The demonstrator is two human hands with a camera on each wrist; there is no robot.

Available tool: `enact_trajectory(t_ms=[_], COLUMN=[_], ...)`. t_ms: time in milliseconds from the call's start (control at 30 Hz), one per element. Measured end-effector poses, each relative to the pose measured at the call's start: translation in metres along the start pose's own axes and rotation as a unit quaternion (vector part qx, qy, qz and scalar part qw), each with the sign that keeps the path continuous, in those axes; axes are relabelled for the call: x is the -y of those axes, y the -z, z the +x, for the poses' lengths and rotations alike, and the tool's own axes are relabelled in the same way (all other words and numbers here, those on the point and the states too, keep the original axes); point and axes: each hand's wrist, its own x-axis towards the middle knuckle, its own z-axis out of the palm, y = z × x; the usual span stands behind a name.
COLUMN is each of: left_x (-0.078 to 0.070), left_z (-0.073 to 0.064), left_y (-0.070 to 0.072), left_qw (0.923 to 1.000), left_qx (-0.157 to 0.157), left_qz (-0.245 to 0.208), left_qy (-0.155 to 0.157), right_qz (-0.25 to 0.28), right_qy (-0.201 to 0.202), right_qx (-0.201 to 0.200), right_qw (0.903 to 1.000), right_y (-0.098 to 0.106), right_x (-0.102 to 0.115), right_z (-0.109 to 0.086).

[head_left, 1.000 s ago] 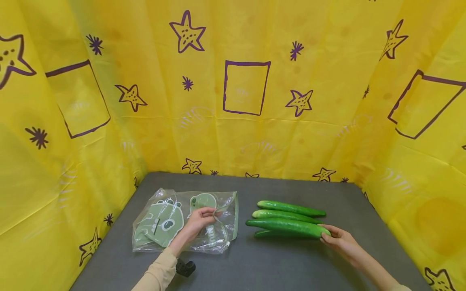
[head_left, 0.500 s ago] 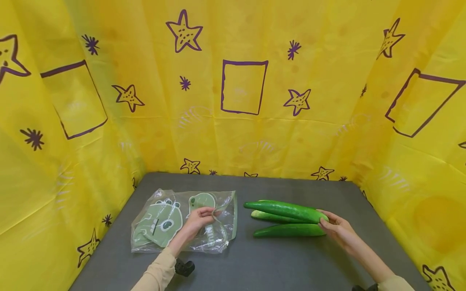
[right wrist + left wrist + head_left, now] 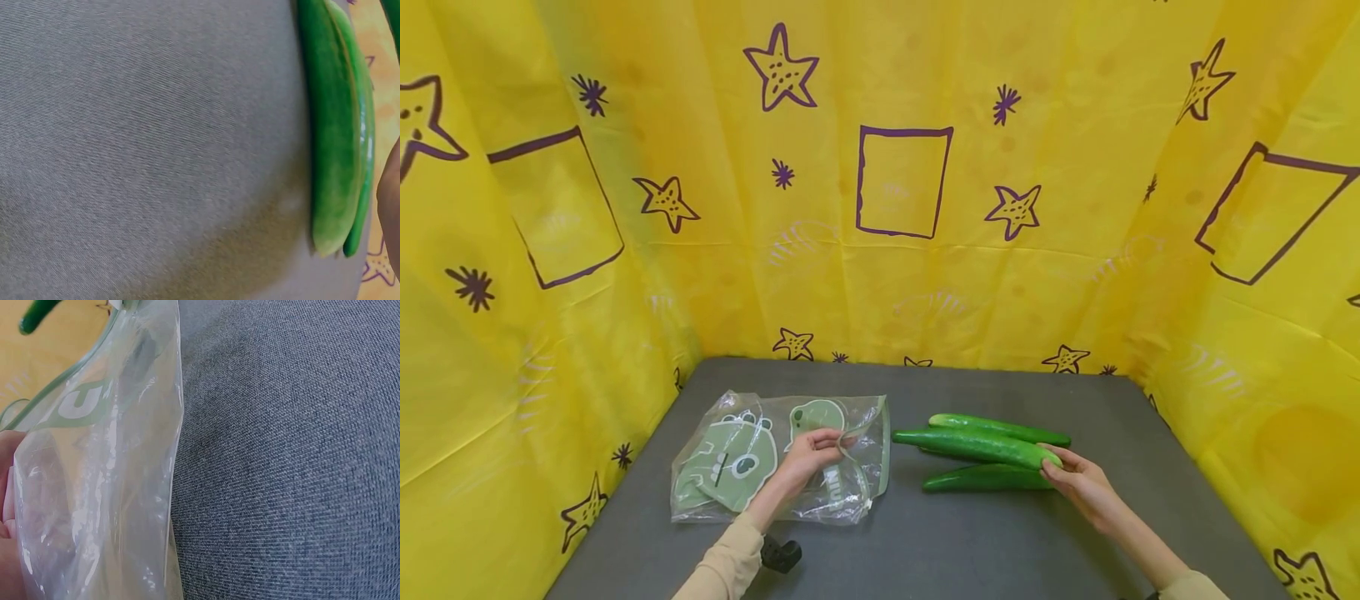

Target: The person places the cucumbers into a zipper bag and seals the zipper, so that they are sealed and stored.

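Observation:
My left hand [image 3: 808, 454] pinches the upper layer at the open end of a clear plastic zip bag [image 3: 782, 502] printed with green cartoon figures. The bag lies flat; in the left wrist view its film is lifted at the fingers [image 3: 7, 487]. My right hand [image 3: 1086, 492] grips a green cucumber [image 3: 973, 444] by its right end, thumb in front. Its far tip points left, right beside the bag's mouth, and shows in the left wrist view too. Under and behind it lie another cucumber [image 3: 1007, 428] and, in front, a third cucumber [image 3: 985, 478]; one more is mostly hidden.
A dark grey table [image 3: 925, 550] carries everything. A yellow curtain [image 3: 895, 292] with purple starfish drawings encloses its back and sides. A black strap piece [image 3: 781, 552] shows at my left wrist, over the table.
My right hand lifted the cucumber back over the others, then brought it left toward the bag's mouth. My left hand has kept its hold on the bag.

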Motion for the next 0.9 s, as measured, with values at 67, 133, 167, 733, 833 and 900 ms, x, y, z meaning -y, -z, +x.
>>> enact_trajectory(t_ms=[67, 133, 167, 733, 833, 900], left_x=[0.0, 0.0, 0.0, 0.0, 0.0, -0.001], left_z=[0.0, 0.0, 0.0, 0.002, 0.002, 0.002], left_y=[-0.001, -0.001, -0.001, 0.001, 0.0, 0.0], left_qw=[1.0, 1.0, 1.0, 0.9999, 1.0, 1.0], left_qx=[0.0, 0.0, 0.001, 0.004, 0.002, 0.001], left_qz=[0.001, 0.002, 0.006, 0.004, 0.002, 0.002], left_qy=[0.002, 0.008, 0.007, 0.009, 0.01, 0.01], right_qz=[-0.001, 0.0, 0.003, -0.046, -0.055, -0.054], right_qy=[-0.003, 0.0, 0.002, 0.011, 0.013, 0.012], right_qx=[-0.005, -0.005, -0.004, -0.014, -0.009, -0.004], right_qw=[1.0, 1.0, 1.0, 0.9988, 0.9984, 0.9985], right_y=[-0.003, -0.006, -0.008, -0.027, -0.033, -0.036], right_x=[-0.003, -0.006, -0.007, -0.019, -0.02, -0.021], right_z=[0.0, 0.0, -0.001, 0.003, 0.004, 0.004])
